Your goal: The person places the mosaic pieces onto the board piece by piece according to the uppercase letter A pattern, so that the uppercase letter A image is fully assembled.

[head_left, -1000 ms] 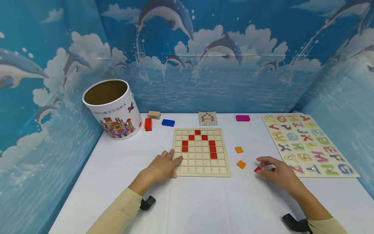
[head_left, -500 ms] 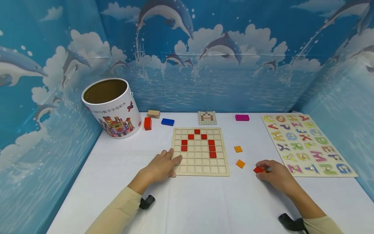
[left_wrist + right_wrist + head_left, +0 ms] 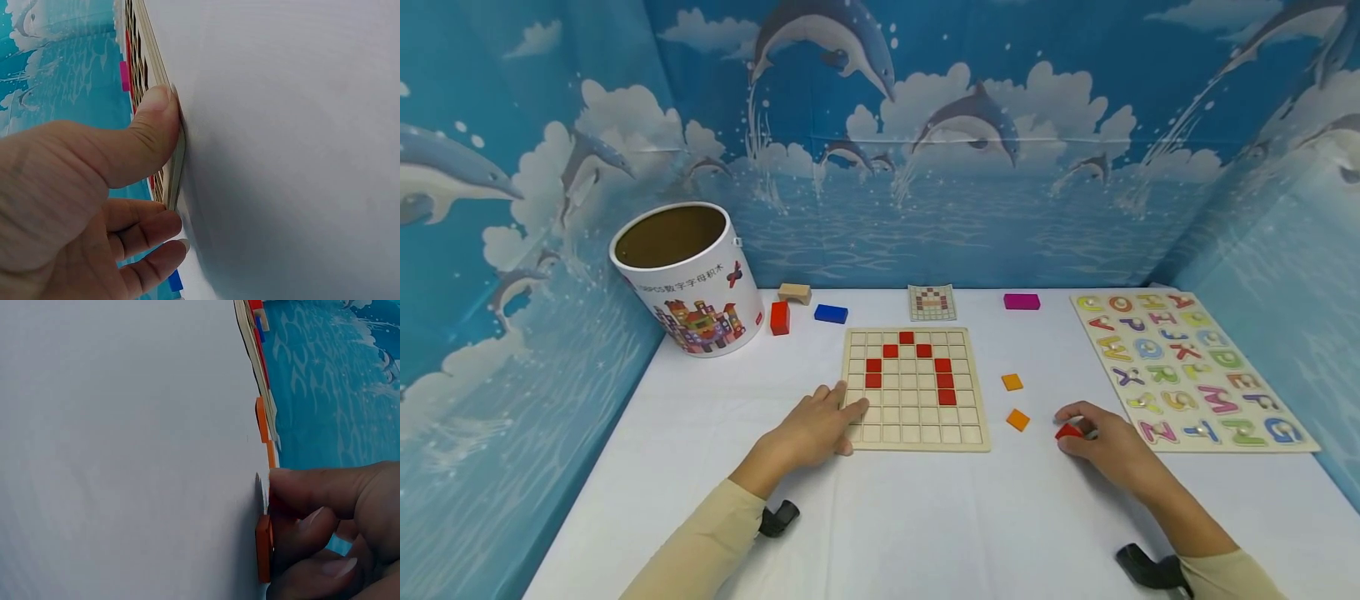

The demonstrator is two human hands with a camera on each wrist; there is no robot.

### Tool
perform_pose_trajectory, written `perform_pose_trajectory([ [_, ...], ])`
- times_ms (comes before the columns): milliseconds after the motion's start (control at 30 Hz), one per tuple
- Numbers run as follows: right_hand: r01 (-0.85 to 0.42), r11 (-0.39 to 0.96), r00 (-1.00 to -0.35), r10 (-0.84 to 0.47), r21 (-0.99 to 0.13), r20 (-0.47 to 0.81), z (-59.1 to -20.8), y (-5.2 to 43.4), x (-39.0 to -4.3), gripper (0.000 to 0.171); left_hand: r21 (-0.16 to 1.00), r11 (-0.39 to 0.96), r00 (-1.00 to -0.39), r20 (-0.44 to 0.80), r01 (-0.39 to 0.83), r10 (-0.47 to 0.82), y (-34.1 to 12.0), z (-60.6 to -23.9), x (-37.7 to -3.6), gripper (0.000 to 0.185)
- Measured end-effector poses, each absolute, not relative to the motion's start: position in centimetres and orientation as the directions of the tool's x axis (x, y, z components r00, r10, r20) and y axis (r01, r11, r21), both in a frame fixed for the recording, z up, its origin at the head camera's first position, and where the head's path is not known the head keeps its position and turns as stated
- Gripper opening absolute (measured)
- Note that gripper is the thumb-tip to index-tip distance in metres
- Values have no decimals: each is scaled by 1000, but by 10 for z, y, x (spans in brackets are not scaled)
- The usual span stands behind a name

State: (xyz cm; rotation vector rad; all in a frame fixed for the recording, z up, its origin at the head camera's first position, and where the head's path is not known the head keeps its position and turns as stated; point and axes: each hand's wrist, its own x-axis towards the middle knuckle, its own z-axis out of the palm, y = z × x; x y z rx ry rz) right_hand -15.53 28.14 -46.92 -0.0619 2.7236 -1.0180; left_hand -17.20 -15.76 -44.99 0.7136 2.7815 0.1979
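At the lower left corner of the gridded wooden board [image 3: 917, 433], my left hand [image 3: 811, 427] rests on its edge. In the left wrist view the thumb [image 3: 147, 134] lies against the board's edge, and other fingers are loosely bent beside the corner. Red square tiles [image 3: 945, 382] fill some grid cells in an arch-like pattern. Right of the board, my right hand [image 3: 1108, 442] pinches a small red tile [image 3: 1068, 431] between thumb and finger, low over the table. An orange tile [image 3: 264, 550] stands close by those fingers in the right wrist view.
Two orange tiles [image 3: 1018, 420] lie between board and right hand. A pattern card [image 3: 932, 303], magenta block [image 3: 1022, 302], blue block [image 3: 831, 313], red block [image 3: 780, 318] and wooden block [image 3: 794, 292] stand behind. A bucket [image 3: 700, 283] is left; an alphabet board [image 3: 1195, 375] right.
The red tile, lying flatter half a second ago, is now tilted between my right thumb and finger. My left hand stays on the board's corner.
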Motion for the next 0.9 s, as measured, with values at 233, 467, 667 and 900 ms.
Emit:
perform_pose_trajectory([
  [233, 98, 663, -957, -141, -742, -252, -463, 292, -159, 46, 193, 874, -848, -221, 446, 482, -157, -449, -172, 71],
  [467, 127, 478, -959, -163, -869, -230, -454, 291, -169, 54, 202, 871, -843, -227, 448, 487, -156, -447, -170, 71],
  [667, 140, 374, -949, -214, -917, -232, -445, 253, -193, 58, 165, 875, -848, -219, 456, 483, -157, -447, -172, 71],
  [900, 136, 341, -926, -290, -930, -242, -445, 181, -217, 49, 161, 885, -863, -201, 438, 464, -157, -448, -171, 74],
])
